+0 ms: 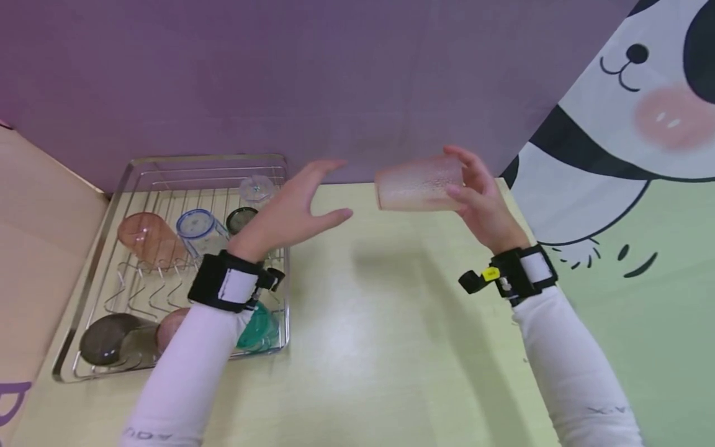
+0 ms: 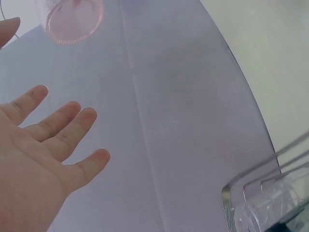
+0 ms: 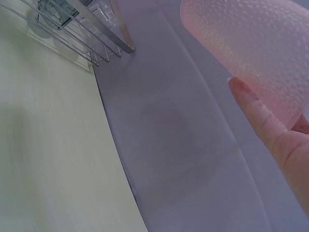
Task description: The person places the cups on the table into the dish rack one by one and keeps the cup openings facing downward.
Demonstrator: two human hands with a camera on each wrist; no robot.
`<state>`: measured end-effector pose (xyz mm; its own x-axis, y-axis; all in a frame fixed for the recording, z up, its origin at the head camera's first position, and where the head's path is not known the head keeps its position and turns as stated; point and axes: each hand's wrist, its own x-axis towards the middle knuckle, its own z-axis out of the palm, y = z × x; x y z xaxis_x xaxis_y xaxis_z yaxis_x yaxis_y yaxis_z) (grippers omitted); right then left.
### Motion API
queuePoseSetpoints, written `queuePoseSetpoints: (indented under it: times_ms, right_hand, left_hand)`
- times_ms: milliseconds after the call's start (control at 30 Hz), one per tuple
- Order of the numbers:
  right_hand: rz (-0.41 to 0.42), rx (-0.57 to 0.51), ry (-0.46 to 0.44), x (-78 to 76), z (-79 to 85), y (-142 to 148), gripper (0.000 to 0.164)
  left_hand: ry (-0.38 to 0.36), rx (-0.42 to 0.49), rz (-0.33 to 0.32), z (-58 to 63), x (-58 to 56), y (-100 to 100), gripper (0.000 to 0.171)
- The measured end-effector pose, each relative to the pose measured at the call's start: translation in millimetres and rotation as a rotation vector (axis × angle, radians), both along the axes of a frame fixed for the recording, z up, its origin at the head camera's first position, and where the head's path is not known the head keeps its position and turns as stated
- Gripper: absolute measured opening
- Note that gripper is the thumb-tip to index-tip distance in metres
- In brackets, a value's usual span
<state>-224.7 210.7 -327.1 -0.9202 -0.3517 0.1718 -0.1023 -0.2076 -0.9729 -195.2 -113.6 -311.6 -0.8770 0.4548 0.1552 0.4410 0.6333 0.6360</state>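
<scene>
A pink textured cup [image 1: 419, 184] lies sideways in the air above the table, its rim toward the left. My right hand [image 1: 485, 205] grips it near the base, the thumb along its near side; in the right wrist view the bumpy wall of the cup [image 3: 256, 53] shows close up. To the left, my left hand [image 1: 293, 211] is held up with fingers and thumb spread, nothing in it, a gap away from the cup's rim. The left wrist view shows the spread left hand [image 2: 43, 145] below the cup's round pink end [image 2: 75, 21].
A metal wire rack [image 1: 287, 279] stands on the table's left side. It holds an orange cup [image 1: 151, 239], a blue-rimmed glass [image 1: 198, 226], a dark cup [image 1: 108, 338], a green cup [image 1: 259, 329] and others, some behind my left arm. A purple wall [image 1: 363, 81] rises behind the table [image 1: 346, 372].
</scene>
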Motion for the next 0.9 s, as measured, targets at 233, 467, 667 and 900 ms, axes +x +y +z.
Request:
queuePoseSetpoints:
  times_ms: [233,467,667,900]
  right_hand:
    - [0.027,-0.029,0.009,-0.2,-3.8,-7.4,0.052]
    - [0.078,-0.060,0.012,1.7,-1.4,-16.2,0.051]
    - [0.096,-0.054,0.004,4.3,0.7,-22.3,0.051]
    - [0.134,-0.056,0.014,6.3,0.8,-28.7,0.051]
  left_hand:
    - [0.010,0.039,-0.035,-2.4,1.7,12.3,0.080]
    - [0.034,0.102,-0.062,-7.1,4.7,23.5,0.078]
    - [0.022,0.139,-0.056,-8.1,5.9,30.5,0.079]
    - [-0.003,0.195,-0.027,-12.2,8.2,38.8,0.080]
